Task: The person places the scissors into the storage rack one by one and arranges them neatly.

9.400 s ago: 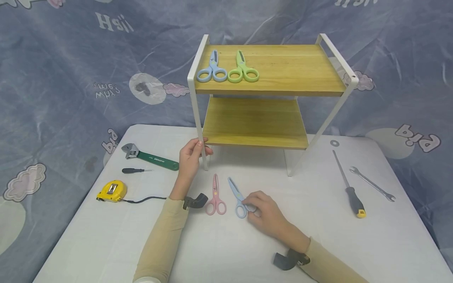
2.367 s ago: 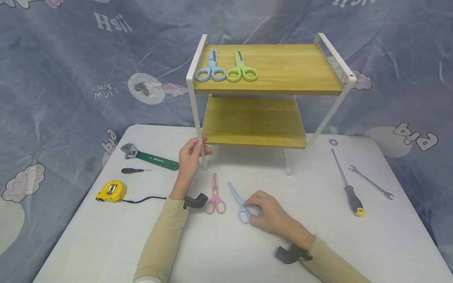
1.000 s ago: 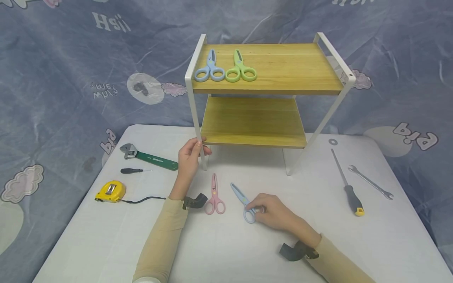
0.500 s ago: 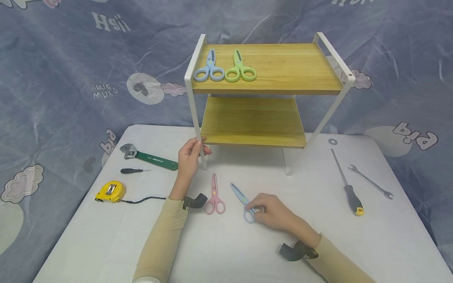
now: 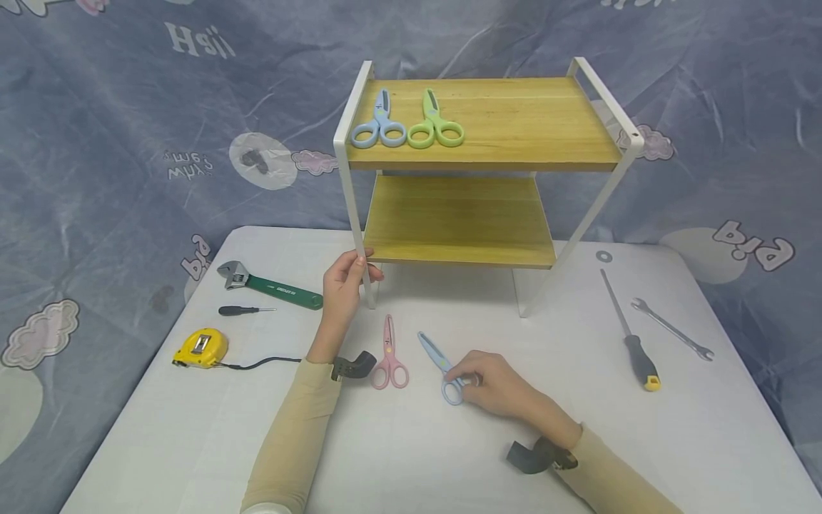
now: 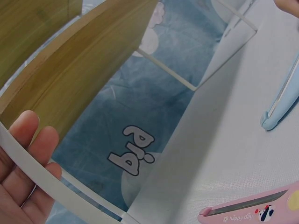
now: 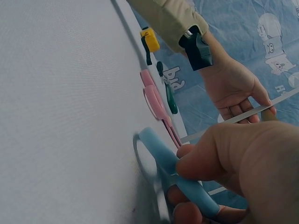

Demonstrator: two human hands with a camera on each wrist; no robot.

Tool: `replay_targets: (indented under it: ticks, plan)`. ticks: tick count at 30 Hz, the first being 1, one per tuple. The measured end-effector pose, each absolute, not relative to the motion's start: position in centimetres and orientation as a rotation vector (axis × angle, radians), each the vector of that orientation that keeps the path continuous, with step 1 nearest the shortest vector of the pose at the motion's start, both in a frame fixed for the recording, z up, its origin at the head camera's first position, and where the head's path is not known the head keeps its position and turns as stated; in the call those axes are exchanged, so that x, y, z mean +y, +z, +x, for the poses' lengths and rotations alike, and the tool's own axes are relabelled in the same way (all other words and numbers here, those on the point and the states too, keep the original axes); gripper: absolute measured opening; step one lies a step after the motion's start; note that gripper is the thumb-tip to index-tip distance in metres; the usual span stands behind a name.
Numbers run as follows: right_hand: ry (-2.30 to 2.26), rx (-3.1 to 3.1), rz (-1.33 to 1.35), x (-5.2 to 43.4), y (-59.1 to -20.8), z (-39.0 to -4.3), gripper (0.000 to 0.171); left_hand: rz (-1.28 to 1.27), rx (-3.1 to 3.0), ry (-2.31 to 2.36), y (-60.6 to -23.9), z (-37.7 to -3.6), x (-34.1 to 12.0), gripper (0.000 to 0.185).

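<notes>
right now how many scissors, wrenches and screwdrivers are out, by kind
scissors: 4 (blue and green on the rack's top shelf, pink and light blue on the table)
wrenches: 2 (green-handled, plain steel)
screwdrivers: 2 (small black, long)
total: 8

The shelf rack [image 5: 352, 193] has matt white metal legs and boards of smooth, light wood with visible grain. A matt white cloth with a fine weave covers the counter [image 5: 193, 428]. The blue scissors [image 5: 443, 364] and pink scissors [image 5: 389, 353] have smooth plastic handles and bright metal blades. The wrench [image 5: 671, 330] is bare, shiny metal.
</notes>
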State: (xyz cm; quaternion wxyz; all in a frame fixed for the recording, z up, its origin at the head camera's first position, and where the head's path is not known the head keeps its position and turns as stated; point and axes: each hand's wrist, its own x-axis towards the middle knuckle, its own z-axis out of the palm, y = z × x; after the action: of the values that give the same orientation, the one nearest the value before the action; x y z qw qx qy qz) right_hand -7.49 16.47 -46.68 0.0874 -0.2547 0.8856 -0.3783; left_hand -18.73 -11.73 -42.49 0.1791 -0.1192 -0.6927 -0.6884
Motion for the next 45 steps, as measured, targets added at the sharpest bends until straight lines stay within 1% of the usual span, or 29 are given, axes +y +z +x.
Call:
replay_targets:
  ticks: [8,15,23,27,31,37,40,45]
  plan:
    - [-1.109,2.634,-0.778,16.6,-46.5,-7.5,0.032,-0.336,-1.963,-1.931,-42.3,-18.7,-11.7,0.025]
    - [-1.083,2.588,-0.854,16.7,-46.2,-7.3,0.043,-0.278,-1.987,-1.955,-42.2,-18.6,-11.6,0.025]
    - [-1.119,2.597,-0.888,16.6,-46.4,-7.3,0.037,-0.304,-1.982,-1.958,-39.9,-17.0,-11.3,0.024]
    - [-1.141,2.599,-0.886,16.7,-46.6,-7.4,0.035,-0.315,-1.966,-1.972,-39.7,-16.9,-11.3,0.023]
    - [-1.141,2.602,-0.873,16.9,-46.6,-7.3,0.034,-0.313,-1.961,-1.988,-40.0,-17.1,-11.3,0.024]
    - [-1.155,2.607,-0.901,17.2,-46.2,-7.4,0.028,-0.296,-1.977,-1.976,-41.9,-18.4,-11.5,0.025]
    - [-1.208,2.6,-0.909,17.4,-45.5,-7.5,0.025,-0.301,-1.981,-1.967,-42.3,-18.5,-11.6,0.026]
    - [-1.383,2.483,-0.859,18.0,-43.2,-7.3,0.032,-0.328,-1.979,-1.939,-42.5,-18.6,-11.7,0.025]
